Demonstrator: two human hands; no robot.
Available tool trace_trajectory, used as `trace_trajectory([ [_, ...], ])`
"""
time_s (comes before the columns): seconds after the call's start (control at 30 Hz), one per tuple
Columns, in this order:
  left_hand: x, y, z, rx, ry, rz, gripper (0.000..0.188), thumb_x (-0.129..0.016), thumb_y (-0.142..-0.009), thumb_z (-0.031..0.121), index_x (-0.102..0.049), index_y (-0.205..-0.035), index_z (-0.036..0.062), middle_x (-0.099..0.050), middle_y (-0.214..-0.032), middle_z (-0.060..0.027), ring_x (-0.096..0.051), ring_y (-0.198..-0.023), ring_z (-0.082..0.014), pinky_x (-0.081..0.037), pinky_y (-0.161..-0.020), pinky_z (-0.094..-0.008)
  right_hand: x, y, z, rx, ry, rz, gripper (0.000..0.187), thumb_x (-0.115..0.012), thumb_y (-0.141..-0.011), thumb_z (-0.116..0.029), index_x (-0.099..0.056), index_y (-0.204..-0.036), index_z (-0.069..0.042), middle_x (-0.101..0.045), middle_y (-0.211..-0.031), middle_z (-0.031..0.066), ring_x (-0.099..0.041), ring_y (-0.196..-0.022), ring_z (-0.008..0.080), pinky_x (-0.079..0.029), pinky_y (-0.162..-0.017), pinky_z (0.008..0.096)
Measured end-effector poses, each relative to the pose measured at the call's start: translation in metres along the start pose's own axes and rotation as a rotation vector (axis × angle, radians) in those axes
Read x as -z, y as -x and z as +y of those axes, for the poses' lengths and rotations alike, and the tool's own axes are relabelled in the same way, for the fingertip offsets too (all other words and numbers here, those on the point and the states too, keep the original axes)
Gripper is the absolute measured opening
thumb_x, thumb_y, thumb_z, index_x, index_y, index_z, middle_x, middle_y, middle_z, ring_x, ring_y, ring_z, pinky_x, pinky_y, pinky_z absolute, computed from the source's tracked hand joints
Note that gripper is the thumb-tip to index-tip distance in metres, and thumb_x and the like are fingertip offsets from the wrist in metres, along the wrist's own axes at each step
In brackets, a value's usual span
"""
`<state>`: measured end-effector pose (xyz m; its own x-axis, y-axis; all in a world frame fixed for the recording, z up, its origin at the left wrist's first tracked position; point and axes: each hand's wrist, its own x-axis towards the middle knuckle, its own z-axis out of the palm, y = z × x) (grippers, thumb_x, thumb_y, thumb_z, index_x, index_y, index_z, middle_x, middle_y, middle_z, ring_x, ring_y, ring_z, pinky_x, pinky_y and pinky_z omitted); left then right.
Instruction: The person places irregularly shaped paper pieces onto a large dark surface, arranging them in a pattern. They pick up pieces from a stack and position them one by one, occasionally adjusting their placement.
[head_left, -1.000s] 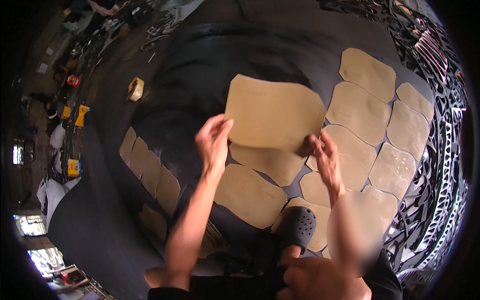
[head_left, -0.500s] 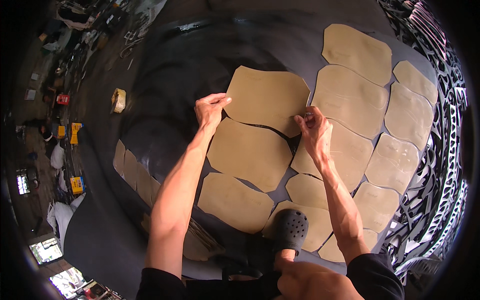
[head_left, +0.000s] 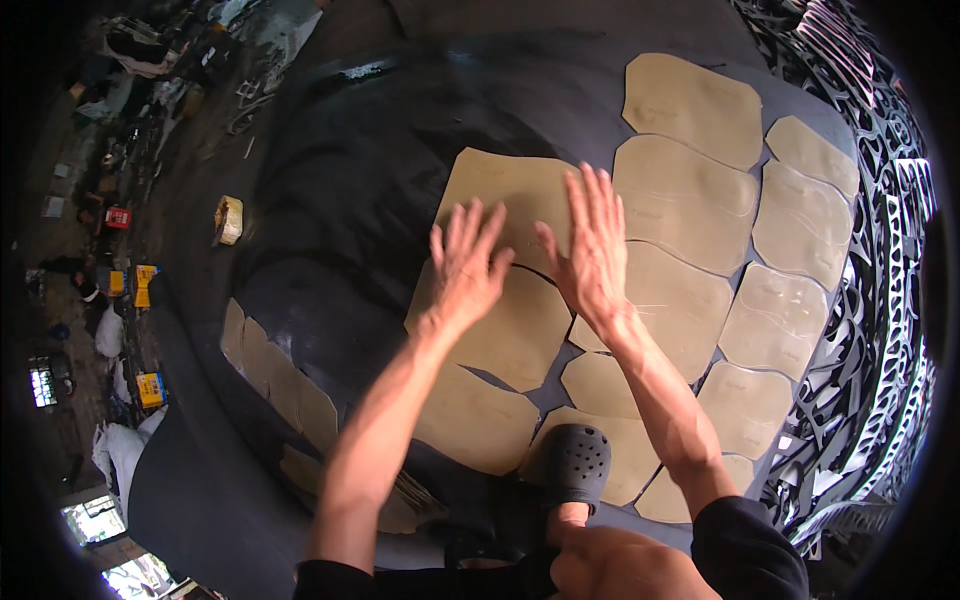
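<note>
A tan cut panel (head_left: 515,185) with wavy edges lies on the black sheet (head_left: 330,190), partly covered by both hands. My left hand (head_left: 468,262), fingers spread and slightly blurred, is over its lower left part and the top of the tan panel below (head_left: 520,330). My right hand (head_left: 592,245) is open over its right edge, fingers stretched away from me, beside the neighbouring tan panel (head_left: 685,190). Neither hand grips anything. Whether the palms press on the panel or hover just above it, I cannot tell.
More tan panels (head_left: 790,315) sit close together on the right. Overlapping tan pieces (head_left: 285,380) lie at the left. My dark clog (head_left: 578,465) stands among the panels. A yellowish tape roll (head_left: 229,220) is at far left; cut-out black scrap (head_left: 880,330) is heaped along the right.
Both hands have let go of the panel's side edges and opened flat over it. The panel now lies against its neighbours. The whole view has shifted slightly.
</note>
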<state>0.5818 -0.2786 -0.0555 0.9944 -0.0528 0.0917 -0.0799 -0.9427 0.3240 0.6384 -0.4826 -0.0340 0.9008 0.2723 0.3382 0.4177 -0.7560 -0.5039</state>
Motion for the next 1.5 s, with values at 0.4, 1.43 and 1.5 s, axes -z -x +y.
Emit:
trace_trajectory([
  [0.4,0.002,0.42,-0.047,1.358,-0.017,0.525,0.058,-0.07,-0.101,0.028,-0.06,-0.15,-0.0006,-0.062,-0.148,-0.0227,-0.057,-0.138,-0.0405,-0.044,-0.118,-0.0506,-0.07,0.005,-0.001,0.014,0.195,-0.335,0.072,-0.045,-0.115,-0.039,-0.025,-0.174,-0.004,-0.018,-0.183,0.0184,-0.011,-0.17,0.0352,-0.007,-0.137,0.0572],
  [1.43,0.074,0.508,-0.022,1.586,0.299,0.838,0.032,-0.073,-0.08,-0.003,-0.057,-0.107,0.0064,-0.06,-0.1,-0.0151,-0.06,-0.108,-0.0398,-0.047,-0.09,-0.0515,-0.064,0.032,-0.045,0.248,0.785,-1.096,0.081,-0.045,-0.111,-0.066,-0.041,-0.167,-0.008,-0.057,-0.156,0.0303,-0.06,-0.141,0.0468,-0.047,-0.119,0.0547],
  [1.5,0.066,0.517,-0.033,1.654,0.281,0.879,0.031,-0.073,-0.082,-0.004,-0.057,-0.107,0.0059,-0.06,-0.103,-0.0169,-0.06,-0.107,-0.0397,-0.047,-0.09,-0.0516,-0.056,0.051,-0.103,0.374,0.585,-1.11,0.07,-0.051,-0.111,-0.057,-0.052,-0.158,-0.006,-0.066,-0.144,0.0295,-0.066,-0.132,0.0456,-0.052,-0.112,0.0535],
])
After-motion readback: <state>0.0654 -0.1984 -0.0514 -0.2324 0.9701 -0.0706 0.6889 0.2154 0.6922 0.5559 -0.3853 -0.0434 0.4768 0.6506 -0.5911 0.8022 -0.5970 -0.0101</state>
